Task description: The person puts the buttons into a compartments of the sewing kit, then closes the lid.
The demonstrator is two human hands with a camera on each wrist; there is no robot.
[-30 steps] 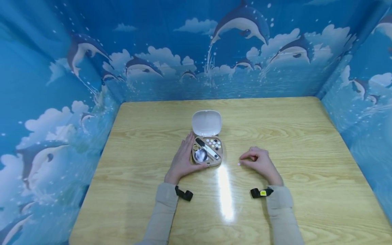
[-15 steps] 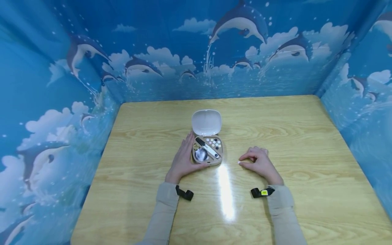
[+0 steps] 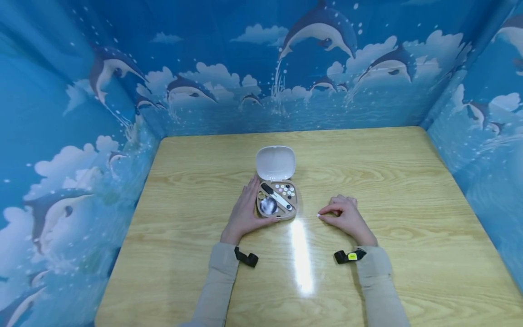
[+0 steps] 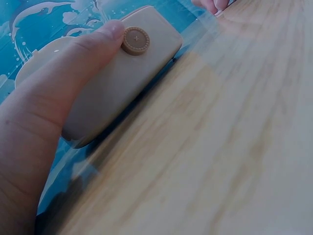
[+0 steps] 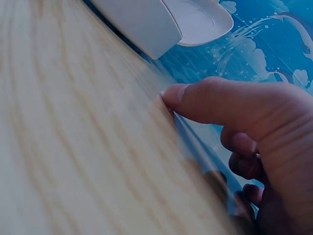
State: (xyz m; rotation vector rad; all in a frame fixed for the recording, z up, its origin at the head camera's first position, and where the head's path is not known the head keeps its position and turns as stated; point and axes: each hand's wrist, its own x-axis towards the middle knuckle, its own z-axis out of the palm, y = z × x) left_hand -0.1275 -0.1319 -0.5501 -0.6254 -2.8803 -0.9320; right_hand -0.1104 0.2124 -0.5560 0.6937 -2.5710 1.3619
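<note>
An open sewing kit box [image 3: 296, 213] lies on the table with its white lid [image 3: 275, 162] tipped back. Inside are several white and black buttons [image 3: 285, 190], a white-and-black tool [image 3: 281, 200], a round shiny silver piece [image 3: 268, 205] and a small gold-coloured piece [image 3: 261, 195]. My left hand [image 3: 244, 211] holds the box at its near left corner, fingers along the left side, thumb on the front beside the round latch [image 4: 136, 40]. To the right of the box, my right hand [image 3: 345, 217] pinches a small white button [image 3: 318, 215] between thumb and forefinger, close above or on the tabletop.
A wood-grain table [image 3: 408, 181] spreads around both hands. A bright light reflection [image 3: 301, 259] crosses it in front of the box. Blue dolphin-print curtains [image 3: 245, 68] stand along the back and sides. Each wrist wears a black camera [image 3: 247, 259].
The right fingertips have closed in on the small white button, which sits slightly farther from the body now and is more covered. The left hand and box keep their place.
</note>
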